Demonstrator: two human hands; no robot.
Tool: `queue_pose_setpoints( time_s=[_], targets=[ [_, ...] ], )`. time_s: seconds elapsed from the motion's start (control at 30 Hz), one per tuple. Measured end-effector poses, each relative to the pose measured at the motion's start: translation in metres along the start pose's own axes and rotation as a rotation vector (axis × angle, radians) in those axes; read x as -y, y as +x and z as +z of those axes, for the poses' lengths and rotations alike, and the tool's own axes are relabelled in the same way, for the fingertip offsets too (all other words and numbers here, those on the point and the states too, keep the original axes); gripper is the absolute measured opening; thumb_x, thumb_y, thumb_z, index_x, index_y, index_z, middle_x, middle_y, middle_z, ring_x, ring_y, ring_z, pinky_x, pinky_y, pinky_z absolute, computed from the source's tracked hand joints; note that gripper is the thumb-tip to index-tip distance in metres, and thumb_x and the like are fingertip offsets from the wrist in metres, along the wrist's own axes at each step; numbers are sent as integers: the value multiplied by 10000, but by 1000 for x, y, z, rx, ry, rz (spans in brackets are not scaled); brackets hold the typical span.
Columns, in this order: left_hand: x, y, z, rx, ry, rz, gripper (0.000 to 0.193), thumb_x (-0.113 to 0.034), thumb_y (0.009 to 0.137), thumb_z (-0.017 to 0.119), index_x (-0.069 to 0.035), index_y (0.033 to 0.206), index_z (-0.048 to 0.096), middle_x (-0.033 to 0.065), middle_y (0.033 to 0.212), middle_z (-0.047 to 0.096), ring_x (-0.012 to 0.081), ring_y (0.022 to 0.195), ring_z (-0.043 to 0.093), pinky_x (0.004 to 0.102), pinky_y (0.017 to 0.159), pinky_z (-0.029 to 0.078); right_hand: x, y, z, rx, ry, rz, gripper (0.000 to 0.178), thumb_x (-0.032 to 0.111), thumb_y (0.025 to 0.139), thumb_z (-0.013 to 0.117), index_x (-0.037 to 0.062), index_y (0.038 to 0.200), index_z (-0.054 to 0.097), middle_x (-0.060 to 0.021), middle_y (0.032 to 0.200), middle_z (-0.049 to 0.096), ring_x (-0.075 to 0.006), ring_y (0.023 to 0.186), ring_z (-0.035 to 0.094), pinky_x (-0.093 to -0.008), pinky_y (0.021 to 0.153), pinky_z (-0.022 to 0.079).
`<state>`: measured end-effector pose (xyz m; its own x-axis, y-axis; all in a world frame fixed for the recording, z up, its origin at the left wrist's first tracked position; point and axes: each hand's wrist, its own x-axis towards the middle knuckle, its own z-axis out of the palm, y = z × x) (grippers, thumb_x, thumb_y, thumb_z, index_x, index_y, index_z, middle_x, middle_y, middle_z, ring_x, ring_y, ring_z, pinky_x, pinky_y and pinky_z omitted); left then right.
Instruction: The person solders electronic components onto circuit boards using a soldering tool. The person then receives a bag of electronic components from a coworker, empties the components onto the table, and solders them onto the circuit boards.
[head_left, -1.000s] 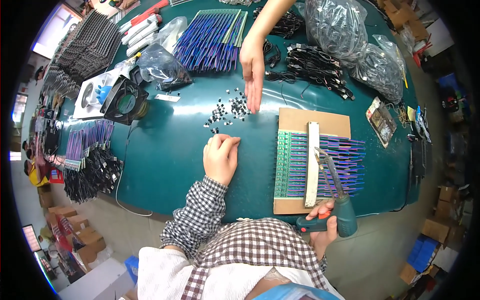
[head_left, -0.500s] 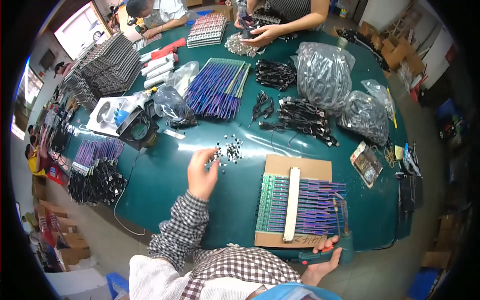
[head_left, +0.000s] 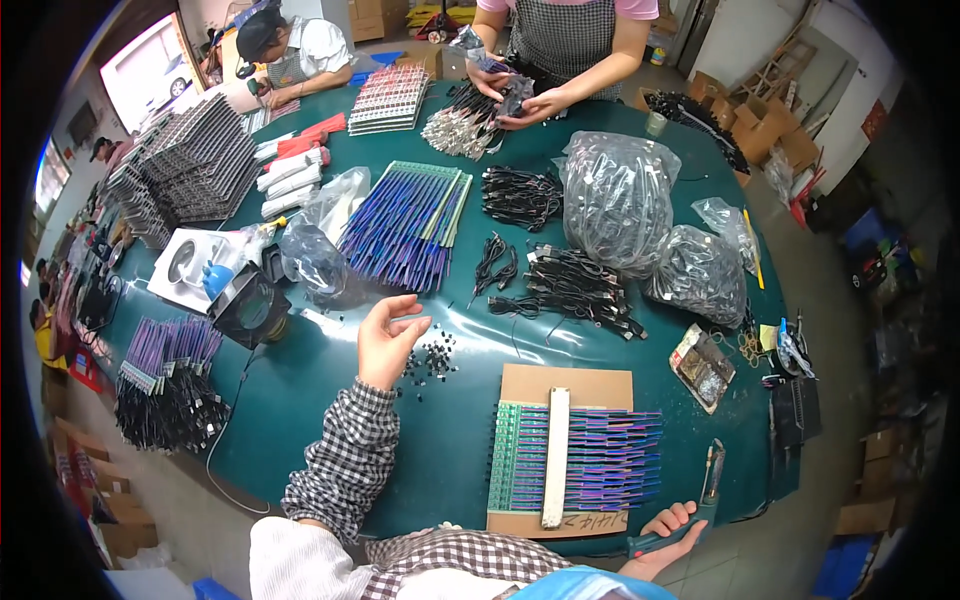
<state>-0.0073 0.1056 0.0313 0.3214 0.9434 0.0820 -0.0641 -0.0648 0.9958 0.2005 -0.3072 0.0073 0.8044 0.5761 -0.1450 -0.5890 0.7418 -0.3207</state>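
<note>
Left hand [head_left: 385, 340] raised; screwdriver [head_left: 690, 505] upright.

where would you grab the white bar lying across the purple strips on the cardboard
Judging by its pose, take the white bar at its far end, coming from above with fingers on its two long sides. It lies lengthwise across the purple strips, and that end overhangs onto bare cardboard, leaving room for fingertips.

left hand [head_left: 388, 340] raised, fingers loosely curled; right hand [head_left: 662, 540] gripping low.
</note>
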Motion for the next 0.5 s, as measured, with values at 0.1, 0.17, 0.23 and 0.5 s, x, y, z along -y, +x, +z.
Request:
queue_pose_setpoints(
  time_s=[0.1, 0.17, 0.23, 0.5],
  targets=[
    [3, -3, -2, 24, 17, -15, 371, 4, 718, 648, 50, 1050, 487, 145, 979, 555, 149, 800, 595, 222, 683, 495, 5, 6, -6, 10, 68, 28, 259, 292, 850, 531, 79, 967, 441, -3, 762, 430, -82, 630, 429, -197, 507, 411],
    [0, -4, 2, 10, 100, -59, 365, 1, 716, 651, 40, 1043, 495, 135, 974, 557, 141, 801, 593, 227, 677, 494, 5, 11, -13, 60, 161, 39, 290, 301, 849, 528, 59, 976, 431, -16, 793, 441, -100, 651, 428, -214, 522, 403],
    [0, -12, 5, 8, 318, 73, 346, -29, 709, 665, 4, 1021, 520, 116, 945, 570, 147, 766, 602, 248, 638, 494, 5, 16, -14, 89, 197, 67, 280, 289, 852, 525, 59, 988, 441, -14, 791, 439, -100, 669, 437, -216, 550, 411],
    [24, -20, 25, 564, 1144, 531, 365, -246, 749, 612, -73, 1061, 536, 92, 1154, 489, 272, 1201, 349, 508, 1009, 180, 1, 21, -20, 150, 182, 76, 277, 284, 866, 503, 50, 1001, 442, -16, 798, 430, -103, 700, 444, -224, 589, 410]
  ],
)
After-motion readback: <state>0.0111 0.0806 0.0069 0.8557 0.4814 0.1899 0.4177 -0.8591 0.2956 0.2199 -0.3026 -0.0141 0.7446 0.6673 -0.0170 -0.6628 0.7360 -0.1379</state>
